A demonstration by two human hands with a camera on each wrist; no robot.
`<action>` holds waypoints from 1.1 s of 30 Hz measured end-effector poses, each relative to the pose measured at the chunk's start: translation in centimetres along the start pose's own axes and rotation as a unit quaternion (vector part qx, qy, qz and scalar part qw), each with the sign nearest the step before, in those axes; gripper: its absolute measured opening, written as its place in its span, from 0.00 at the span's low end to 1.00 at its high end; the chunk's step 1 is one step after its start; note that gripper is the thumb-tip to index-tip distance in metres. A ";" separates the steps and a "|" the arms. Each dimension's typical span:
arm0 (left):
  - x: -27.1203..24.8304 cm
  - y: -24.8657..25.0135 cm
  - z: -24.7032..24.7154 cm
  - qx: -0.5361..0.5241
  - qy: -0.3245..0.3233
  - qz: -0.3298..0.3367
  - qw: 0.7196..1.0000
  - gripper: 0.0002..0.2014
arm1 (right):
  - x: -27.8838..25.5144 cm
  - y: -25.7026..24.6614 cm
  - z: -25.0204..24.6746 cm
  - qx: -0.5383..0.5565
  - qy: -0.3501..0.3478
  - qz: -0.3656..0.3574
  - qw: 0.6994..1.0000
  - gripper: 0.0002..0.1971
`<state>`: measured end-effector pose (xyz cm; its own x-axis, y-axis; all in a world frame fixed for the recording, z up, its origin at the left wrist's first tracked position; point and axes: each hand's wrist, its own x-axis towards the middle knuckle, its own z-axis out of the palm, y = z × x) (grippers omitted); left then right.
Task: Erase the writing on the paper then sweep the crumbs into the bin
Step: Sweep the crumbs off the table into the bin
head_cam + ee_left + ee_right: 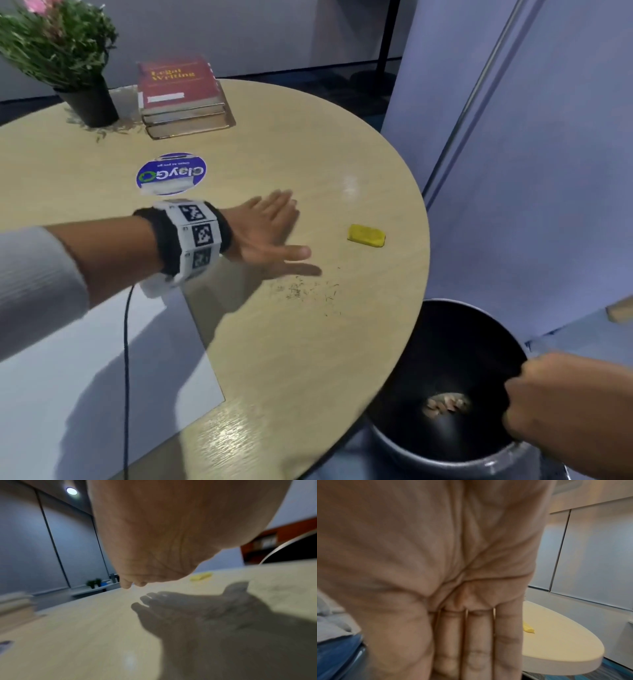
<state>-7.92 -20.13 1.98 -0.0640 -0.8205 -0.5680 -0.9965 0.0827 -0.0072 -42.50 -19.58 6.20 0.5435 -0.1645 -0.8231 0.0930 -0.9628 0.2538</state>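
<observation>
My left hand (291, 229) hovers flat and open just over the round wooden table (308, 359), fingers straight, holding nothing; its shadow falls on the wood. Dark eraser crumbs (308, 291) lie scattered just in front of its thumb, near the table's right edge. The yellow eraser (366, 235) lies beyond them, also seen in the wrist views (200, 576) (528, 628). A white paper (102, 377) lies at the lower left, with no writing that I can see. Below the table edge, my right hand (548, 394) grips the rim of the round bin (445, 459), dark inside.
A stack of books (185, 99) and a potted plant (68, 58) stand at the table's far side. A round blue sticker (171, 174) sits mid-table. A grey partition wall (531, 171) rises right of the table. Some scraps (445, 406) lie in the bin.
</observation>
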 end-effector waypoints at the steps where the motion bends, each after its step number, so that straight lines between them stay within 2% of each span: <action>1: 0.3 -0.1 0.1 0.012 -0.014 -0.017 1.000 0.73 | 0.5 0.0 -0.9 0.015 -0.040 -0.020 0.999 0.18; 2: 0.3 0.2 0.4 0.029 -0.032 -0.022 0.999 0.73 | 0.6 0.1 -0.9 0.041 -0.050 -0.045 0.997 0.17; 4: 0.2 2.2 1.6 0.024 -0.054 0.002 0.998 0.70 | 0.3 0.5 -1.6 0.062 -0.088 -0.022 0.994 0.16; 6: -0.3 5.3 2.9 0.010 -0.072 0.047 0.996 0.68 | 0.5 0.2 -1.9 0.061 -0.081 -0.011 0.995 0.17; 9: -0.7 9.5 5.1 -0.005 -0.053 0.106 0.993 0.69 | 0.6 0.5 -2.3 0.041 -0.081 -0.019 0.996 0.17; 12: -2.3 14.5 6.2 -0.017 -0.072 0.223 0.972 0.71 | 0.7 0.4 -2.6 0.028 -0.083 -0.030 0.996 0.17; 14: -2.9 15.4 5.0 -0.022 -0.033 0.257 0.966 0.68 | 0.6 0.5 -2.5 0.033 -0.058 -0.035 0.997 0.17; 16: -2.0 13.7 3.5 -0.008 0.000 0.216 0.976 0.62 | 0.3 0.5 -2.5 0.035 -0.046 -0.037 0.998 0.16; 18: -0.6 11.8 3.4 0.038 0.020 0.138 0.989 0.62 | 0.2 0.3 -3.1 0.057 -0.062 -0.012 0.996 0.13; 19: -0.4 11.7 3.8 0.050 0.011 0.119 0.992 0.63 | 0.2 0.2 -3.3 0.067 -0.062 -0.008 0.996 0.12; 20: -0.4 12.2 4.5 0.053 -0.002 0.129 0.990 0.64 | 0.2 0.1 -3.7 0.077 -0.060 0.002 0.995 0.12; 22: -1.4 15.0 5.9 0.036 -0.028 0.214 0.976 0.63 | 0.4 0.0 -3.7 0.086 -0.042 0.002 0.995 0.12; 24: -2.7 17.6 6.4 0.022 -0.012 0.296 0.955 0.60 | 0.4 -0.1 -3.8 0.102 -0.026 0.013 0.994 0.15; 25: -2.9 18.0 6.2 0.010 0.009 0.304 0.953 0.59 | 0.4 -0.1 -3.9 0.101 -0.030 0.017 0.994 0.17; 27: -2.9 16.4 5.1 -0.001 0.044 0.262 0.964 0.60 | 0.4 -0.1 -3.5 0.106 -0.023 0.005 0.994 0.17; 30: -3.4 9.7 3.8 0.030 0.076 0.124 0.989 0.63 | 0.4 -0.4 -3.6 0.085 -0.027 0.021 0.996 0.16; 33: -5.0 0.6 4.4 -0.008 0.023 -0.069 0.997 0.68 | 1.0 -0.8 -2.8 0.086 -0.069 0.024 0.994 0.15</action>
<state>-7.98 -13.48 1.24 0.0727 -0.8481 -0.5248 -0.9966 -0.0417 -0.0707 -39.70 -18.35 6.62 0.4236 -0.2282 -0.8766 -0.0811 -0.9734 0.2141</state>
